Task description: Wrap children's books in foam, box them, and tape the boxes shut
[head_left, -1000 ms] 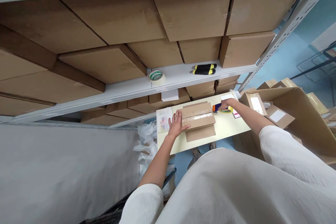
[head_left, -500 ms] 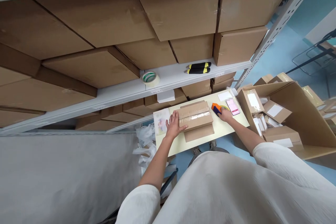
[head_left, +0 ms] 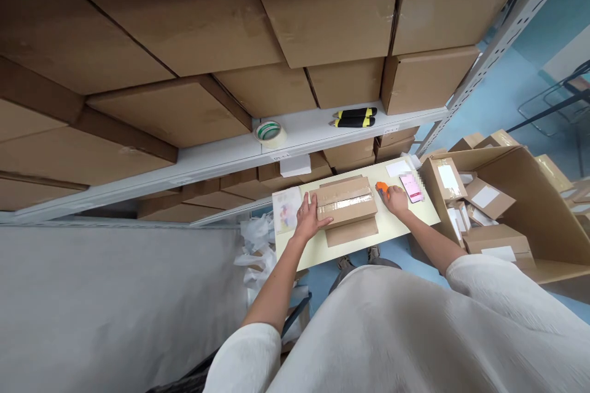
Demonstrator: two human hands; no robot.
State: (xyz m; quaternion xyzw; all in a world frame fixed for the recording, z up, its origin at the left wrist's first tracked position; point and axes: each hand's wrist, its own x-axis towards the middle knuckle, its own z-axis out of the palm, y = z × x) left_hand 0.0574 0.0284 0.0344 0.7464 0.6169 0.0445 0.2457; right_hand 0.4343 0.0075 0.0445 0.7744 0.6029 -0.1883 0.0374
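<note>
On the cream tabletop (head_left: pixel 332 253) lies a brown cardboard box (head_left: pixel 345 212), a shiny strip of clear tape along its top. Flat cardboard (head_left: pixel 353 232) sticks out from under it on the near and far sides. My left hand (head_left: pixel 310 221) rests against the box's left end, fingers spread and thumb on the near edge. Just right of the box, my right hand (head_left: pixel 396 201) is closed around an orange tape dispenser (head_left: pixel 382 188), low over the table; its lower part is hidden by my fingers. A phone (head_left: pixel 412 188) with a pink screen lies beside that hand.
A large open carton (head_left: pixel 548 215) of labelled parcels stands to the right. Shelving (head_left: pixel 221 155) stacked with boxes runs along the far side, holding a tape roll (head_left: pixel 271 134) and black-yellow cutters (head_left: pixel 354 118). Crumpled white plastic (head_left: pixel 258 239) lies left of the table.
My right hand has turned the tape dispenser, so its blue side and yellow tape no longer show. My left hand keeps its place on the box. The view has shifted slightly.
</note>
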